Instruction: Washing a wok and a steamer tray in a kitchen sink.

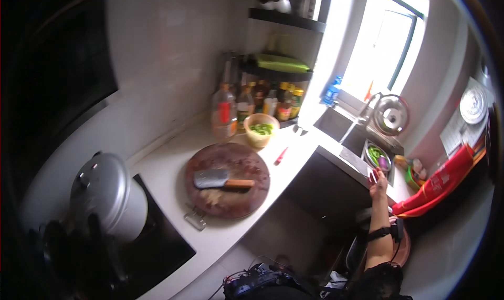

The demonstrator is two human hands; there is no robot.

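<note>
My right hand reaches out at the right, by the near edge of the sink. Something small, white and red shows at its blurred fingers; I cannot tell whether it is held. Just beyond is a metal container of green vegetables and a purple piece. My left hand is out of view. On the counter, a cleaver with a wooden handle lies flat on a round chopping board. Behind the board stands a bowl of cut green vegetables. A red-handled utensil lies to the board's right.
A large lidded metal pot stands on the black cooktop at left. Bottles fill the back corner beneath dark shelves. A faucet and a round metal lid are at the sink. Red cloth hangs at right.
</note>
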